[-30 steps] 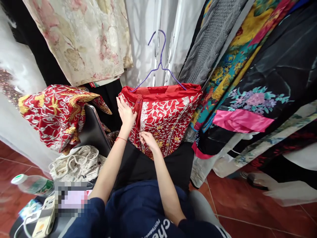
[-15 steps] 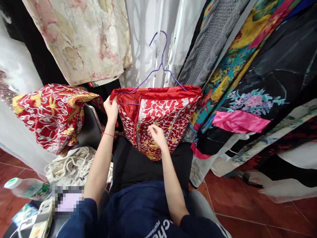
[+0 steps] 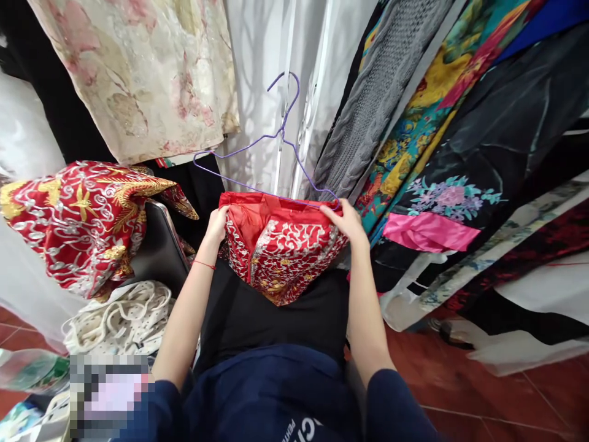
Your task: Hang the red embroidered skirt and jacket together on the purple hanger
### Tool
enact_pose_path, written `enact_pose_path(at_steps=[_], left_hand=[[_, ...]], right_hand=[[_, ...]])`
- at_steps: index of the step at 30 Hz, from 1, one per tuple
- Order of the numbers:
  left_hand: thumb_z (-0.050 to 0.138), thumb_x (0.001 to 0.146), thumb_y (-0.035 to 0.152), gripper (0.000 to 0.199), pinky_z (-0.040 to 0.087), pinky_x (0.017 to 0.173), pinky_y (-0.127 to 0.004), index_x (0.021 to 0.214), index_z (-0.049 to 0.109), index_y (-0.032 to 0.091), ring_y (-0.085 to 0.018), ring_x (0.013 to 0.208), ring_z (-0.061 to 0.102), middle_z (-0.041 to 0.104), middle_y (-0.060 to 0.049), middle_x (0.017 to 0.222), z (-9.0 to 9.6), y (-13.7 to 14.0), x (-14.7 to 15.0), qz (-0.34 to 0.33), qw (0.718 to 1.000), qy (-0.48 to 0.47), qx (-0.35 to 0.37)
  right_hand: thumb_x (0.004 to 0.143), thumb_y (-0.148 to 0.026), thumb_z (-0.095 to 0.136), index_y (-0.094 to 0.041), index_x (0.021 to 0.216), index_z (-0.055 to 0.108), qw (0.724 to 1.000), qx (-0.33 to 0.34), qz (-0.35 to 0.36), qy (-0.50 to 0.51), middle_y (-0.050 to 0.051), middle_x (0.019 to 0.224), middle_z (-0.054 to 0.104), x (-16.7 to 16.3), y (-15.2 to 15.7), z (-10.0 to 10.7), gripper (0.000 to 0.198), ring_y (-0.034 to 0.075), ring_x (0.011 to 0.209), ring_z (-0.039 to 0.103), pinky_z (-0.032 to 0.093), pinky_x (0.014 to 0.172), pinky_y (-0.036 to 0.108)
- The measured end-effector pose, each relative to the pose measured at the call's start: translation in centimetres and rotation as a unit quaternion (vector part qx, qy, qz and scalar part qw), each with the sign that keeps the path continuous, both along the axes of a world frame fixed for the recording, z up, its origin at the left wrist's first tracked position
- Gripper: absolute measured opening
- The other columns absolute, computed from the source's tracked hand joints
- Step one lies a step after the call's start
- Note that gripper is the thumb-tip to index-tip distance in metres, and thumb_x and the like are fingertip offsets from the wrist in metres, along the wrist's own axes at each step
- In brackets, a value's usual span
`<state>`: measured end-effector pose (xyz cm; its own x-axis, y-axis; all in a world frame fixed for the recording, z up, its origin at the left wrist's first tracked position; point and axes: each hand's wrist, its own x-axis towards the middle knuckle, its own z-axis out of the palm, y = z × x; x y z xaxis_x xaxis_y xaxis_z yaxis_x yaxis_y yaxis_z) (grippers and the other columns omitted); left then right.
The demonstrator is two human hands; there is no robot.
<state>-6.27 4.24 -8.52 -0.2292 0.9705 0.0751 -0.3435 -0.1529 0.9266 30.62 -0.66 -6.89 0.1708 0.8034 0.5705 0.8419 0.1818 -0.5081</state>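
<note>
A red skirt [image 3: 294,245] with silver and gold embroidery is stretched by its waistband above my lap. My left hand [image 3: 217,226] is closed on the waistband's left end. The right end is pinched in my right hand [image 3: 347,221], whose thumb lies on top of the band. A thin purple wire hanger [image 3: 284,130] rises above the skirt. Its left end stands free of the waistband, while its right end meets the band beside my right fingers. Whether those fingers also grip the wire, I cannot tell.
Another red embroidered garment [image 3: 83,221] drapes over a dark chair back [image 3: 161,245] at left. A cream dotted cloth bundle [image 3: 119,316] and a plastic bottle [image 3: 34,370] lie below it. Hanging clothes, including a grey knit [image 3: 363,98] and a floral cream garment [image 3: 142,80], line both sides.
My right hand has moved from the skirt's front up to the waistband's right end. The hanger's left end has come out of the waistband. The skirt sits slightly lower.
</note>
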Motion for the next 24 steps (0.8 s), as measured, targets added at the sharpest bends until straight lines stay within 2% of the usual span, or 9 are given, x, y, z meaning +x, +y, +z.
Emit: enact_pose_path(at_steps=[6,9,12,14,16,18,19,21,24], left_hand=[[0.059,0.072,0.021,0.008,0.048,0.064,-0.024,0.065,0.057,0.017,-0.012,0.057,0.058,0.063,0.001,0.060,-0.2,-0.1,0.2,0.047,0.999,0.022,0.007],[0.058,0.073,0.020,0.008,0.049,0.065,-0.026,0.066,0.056,0.018,-0.014,0.059,0.058,0.062,0.000,0.063,-0.2,-0.3,-0.3,0.046,0.997,0.055,0.004],[0.056,0.073,0.016,0.009,0.052,0.078,-0.031,0.081,0.062,0.017,-0.019,0.077,0.065,0.067,-0.004,0.080,0.0,-1.9,-0.3,0.068,0.984,0.163,0.021],[0.056,0.073,0.013,0.030,0.051,0.094,-0.037,0.102,0.062,0.016,-0.025,0.102,0.065,0.069,-0.010,0.105,0.2,-4.1,0.3,0.147,0.935,0.314,0.075],[0.054,0.073,0.012,0.046,0.043,0.109,-0.045,0.119,0.057,0.015,-0.031,0.127,0.056,0.061,-0.016,0.129,0.5,-6.9,1.5,0.248,0.842,0.452,0.157],[0.050,0.077,0.013,0.041,0.039,0.111,-0.048,0.117,0.058,0.016,-0.031,0.130,0.054,0.062,-0.016,0.130,0.5,-9.7,3.0,0.277,0.774,0.513,0.245],[0.049,0.079,0.014,0.033,0.041,0.108,-0.047,0.110,0.061,0.017,-0.029,0.120,0.060,0.067,-0.014,0.120,0.4,-10.8,3.9,0.228,0.752,0.543,0.296],[0.046,0.085,0.016,0.024,0.048,0.098,-0.042,0.101,0.063,0.020,-0.024,0.096,0.068,0.073,-0.007,0.097,0.0,-12.6,5.7,0.031,0.706,0.603,0.370],[0.040,0.096,0.024,0.029,0.051,0.094,-0.038,0.112,0.064,0.020,-0.022,0.094,0.070,0.075,-0.007,0.104,-1.1,-13.5,8.1,-0.226,0.647,0.643,0.341]], right_hand=[[0.068,-0.055,0.082,-0.018,0.128,0.057,0.960,-0.195,0.199,0.022,0.015,0.126,0.067,-0.3,-4.2,-7.5,0.075,0.028,0.114,0.065,0.048,0.098,0.036],[0.069,-0.052,0.084,-0.019,0.115,0.066,0.934,-0.270,0.228,-0.053,0.013,0.108,0.075,-0.5,-6.5,-8.1,0.060,0.029,0.099,0.071,0.051,0.083,0.033],[0.085,-0.049,0.071,-0.021,0.093,0.070,0.953,-0.228,0.152,-0.133,0.011,0.090,0.076,-0.4,-7.8,-6.5,0.029,0.029,0.087,0.072,0.046,0.070,0.030],[0.095,-0.049,0.058,-0.022,0.087,0.069,0.970,-0.158,0.105,-0.149,0.010,0.087,0.076,-0.1,-8.4,-5.3,0.030,0.027,0.084,0.072,0.043,0.067,0.029],[0.099,-0.052,0.049,-0.022,0.084,0.068,0.980,-0.102,0.095,-0.145,0.010,0.086,0.076,0.1,-8.9,-4.5,0.039,0.026,0.081,0.071,0.041,0.065,0.028],[0.099,-0.057,0.045,-0.022,0.080,0.068,0.983,-0.069,0.103,-0.139,0.009,0.082,0.074,0.1,-9.3,-4.1,0.046,0.024,0.077,0.070,0.040,0.064,0.028],[0.099,-0.059,0.044,-0.021,0.079,0.067,0.983,-0.058,0.105,-0.138,0.009,0.080,0.072,0.0,-9.6,-3.9,0.048,0.023,0.076,0.069,0.040,0.063,0.028],[0.099,-0.060,0.043,-0.021,0.079,0.067,0.983,-0.044,0.111,-0.138,0.008,0.077,0.070,-0.3,-10.0,-3.6,0.050,0.023,0.074,0.068,0.039,0.063,0.028],[0.099,-0.061,0.043,-0.021,0.077,0.065,0.978,-0.047,0.151,-0.137,0.007,0.075,0.068,-0.9,-10.6,-2.9,0.050,0.021,0.072,0.065,0.040,0.065,0.028]])
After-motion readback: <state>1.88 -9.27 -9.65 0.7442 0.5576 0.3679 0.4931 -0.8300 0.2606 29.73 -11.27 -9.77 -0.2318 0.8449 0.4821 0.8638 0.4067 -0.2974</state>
